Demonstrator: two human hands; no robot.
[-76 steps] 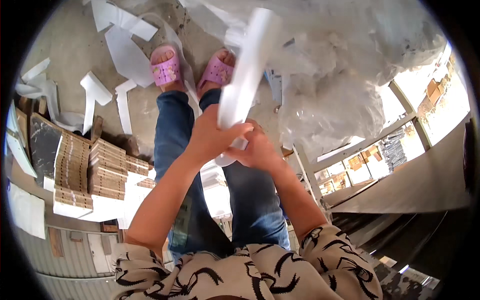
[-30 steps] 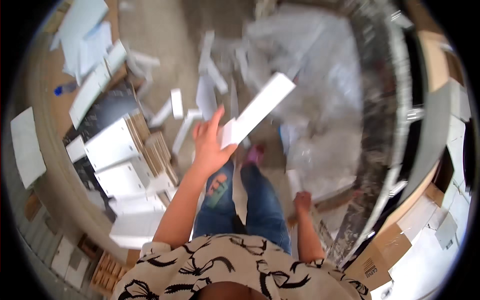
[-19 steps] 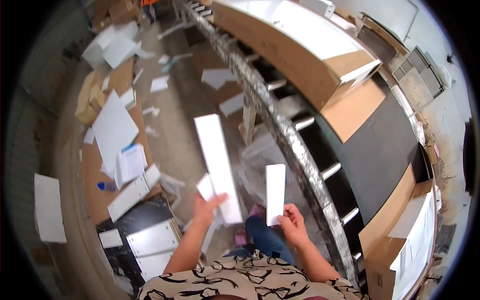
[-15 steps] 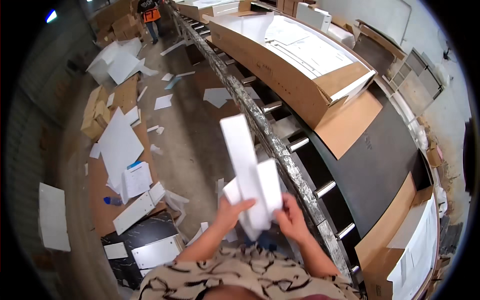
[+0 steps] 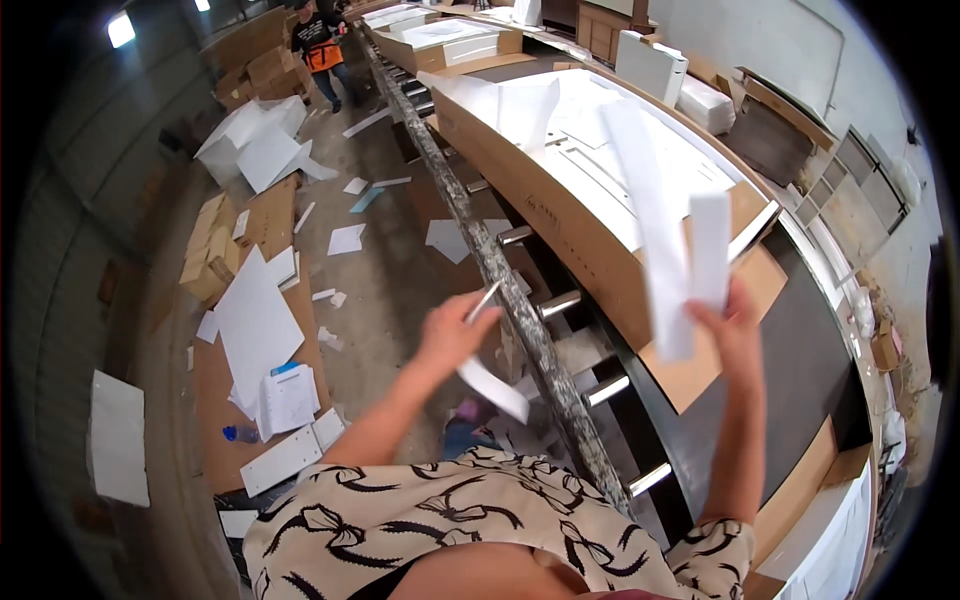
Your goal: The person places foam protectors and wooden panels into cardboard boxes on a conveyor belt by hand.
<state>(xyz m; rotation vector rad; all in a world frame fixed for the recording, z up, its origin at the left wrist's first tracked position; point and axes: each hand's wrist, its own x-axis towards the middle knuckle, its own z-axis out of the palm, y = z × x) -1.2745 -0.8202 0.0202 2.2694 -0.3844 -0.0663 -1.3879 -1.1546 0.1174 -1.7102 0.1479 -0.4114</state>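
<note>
My right hand (image 5: 732,325) is raised over the near end of a long open carton (image 5: 560,190), fingers closed on white foam strips (image 5: 709,245). One long strip tilts up and left, blurred by motion; a shorter one stands beside it. My left hand (image 5: 455,335), beside the worn metal rail, is closed on a thin, curved white foam strip (image 5: 495,390), which hangs below the fingers. White panels and sheets of white padding fill the carton, which lies on the roller conveyor (image 5: 560,304).
A worn rail (image 5: 465,200) runs between me and the rollers. A second open carton (image 5: 800,500) is at the near right, with others farther along. Left, cardboard (image 5: 220,375) holds white sheets, papers and boards. Scraps lie on the floor. A person in an orange apron (image 5: 322,56) stands far off.
My hands have come apart. The right has swung up and right to the carton with foam strips; the left keeps one thin strip and has moved slightly up.
</note>
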